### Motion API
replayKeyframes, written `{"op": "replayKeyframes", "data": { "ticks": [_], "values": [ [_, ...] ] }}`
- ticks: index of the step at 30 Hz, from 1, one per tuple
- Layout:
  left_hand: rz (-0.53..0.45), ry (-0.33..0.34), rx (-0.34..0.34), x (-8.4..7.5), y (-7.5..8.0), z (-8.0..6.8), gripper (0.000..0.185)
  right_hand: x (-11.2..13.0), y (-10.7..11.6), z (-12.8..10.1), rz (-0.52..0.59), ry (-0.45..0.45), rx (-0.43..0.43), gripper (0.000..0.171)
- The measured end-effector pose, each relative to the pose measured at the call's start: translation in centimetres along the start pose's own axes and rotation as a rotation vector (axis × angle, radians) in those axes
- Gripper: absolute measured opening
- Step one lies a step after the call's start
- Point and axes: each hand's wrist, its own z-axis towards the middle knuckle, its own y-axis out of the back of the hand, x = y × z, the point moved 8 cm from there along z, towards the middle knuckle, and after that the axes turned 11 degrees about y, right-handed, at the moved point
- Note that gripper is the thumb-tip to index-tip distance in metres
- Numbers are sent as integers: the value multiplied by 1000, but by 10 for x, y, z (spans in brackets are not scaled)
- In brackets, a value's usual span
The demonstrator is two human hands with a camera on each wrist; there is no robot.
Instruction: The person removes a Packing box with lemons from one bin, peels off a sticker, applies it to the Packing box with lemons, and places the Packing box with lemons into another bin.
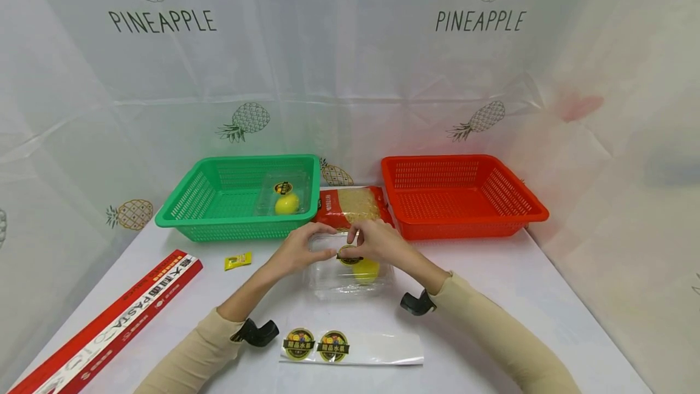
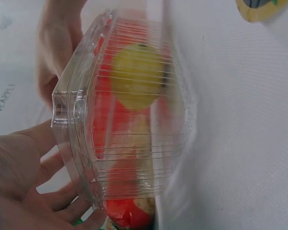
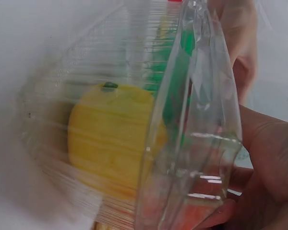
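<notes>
A clear plastic fruit box (image 1: 333, 281) with a closed lid stands in the middle of the table. Inside it, toward the right, sits a yellow lemon-like fruit (image 1: 366, 271). A round black and gold sticker (image 1: 350, 255) lies on the lid, partly covered by fingers. My left hand (image 1: 303, 249) spreads over the lid's left part, its thumb tip at the sticker's left edge. From the right, my right hand (image 1: 377, 241) reaches over the lid, its thumb on the sticker and its index finger bent above. In the left wrist view, left fingers (image 2: 62, 196) lie along the lid's far edge.
A green basket (image 1: 240, 224) behind left holds a similar box with yellow fruit. A red basket (image 1: 465, 230) stands behind right, with a red pasta bag (image 1: 355, 204) between. At left lie a yellow packet (image 1: 237, 261) and a long pasta box (image 1: 120, 321); in front, a sticker strip (image 1: 383, 348).
</notes>
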Motion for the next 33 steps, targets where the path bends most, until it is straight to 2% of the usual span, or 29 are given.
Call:
{"op": "replayKeyframes", "data": {
  "ticks": [7,15,24,28,31,33],
  "values": [
    [-16,-7,15,-1,-1,2,41,-6,2,4,-15,-33,4,26],
    [-20,18,-6,2,3,1,44,-12,6,5,101,6,37,17],
    [-23,12,15,-3,0,5,45,-19,9,-2,192,51,93,14],
    [0,-7,8,-6,-4,9,45,-19,9,-2,144,46,41,17],
    [39,6,-16,-7,-7,14,45,-18,8,0,71,20,-3,24],
    [70,27,-32,-7,-9,17,44,-18,8,1,54,1,-2,26]
  ]
}}
